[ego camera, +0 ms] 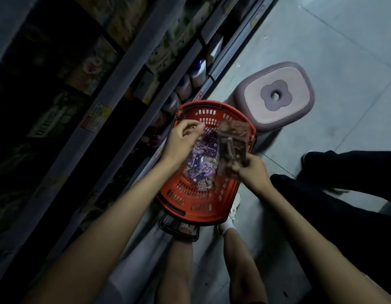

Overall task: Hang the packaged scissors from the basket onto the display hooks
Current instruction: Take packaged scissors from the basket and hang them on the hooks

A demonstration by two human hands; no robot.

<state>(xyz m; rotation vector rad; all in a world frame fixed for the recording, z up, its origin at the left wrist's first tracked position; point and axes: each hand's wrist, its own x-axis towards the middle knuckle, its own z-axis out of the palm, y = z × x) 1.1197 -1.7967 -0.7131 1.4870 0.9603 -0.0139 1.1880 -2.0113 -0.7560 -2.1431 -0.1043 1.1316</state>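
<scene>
I see the red basket [214,216] on the floor [343,51], centre frame, by the shelves [128,69] at left. Purple scissor packs [203,163] lie inside it. R hand [249,170], fingers clamped on a blurred brown pack [233,145], holds it over the basket's right side. L hand [181,143] hovers over the packs, fingers curled, thumb near forefinger; can't tell if it pinches anything. Pink stool [278,93] sits just beyond the basket, upper right.

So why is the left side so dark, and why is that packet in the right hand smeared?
Head view: the shelves lie in deep shadow while the floor is lit; the packet that the right hand grips is motion-blurred, its print unreadable; the wide lens bows the shelf edges.
</scene>
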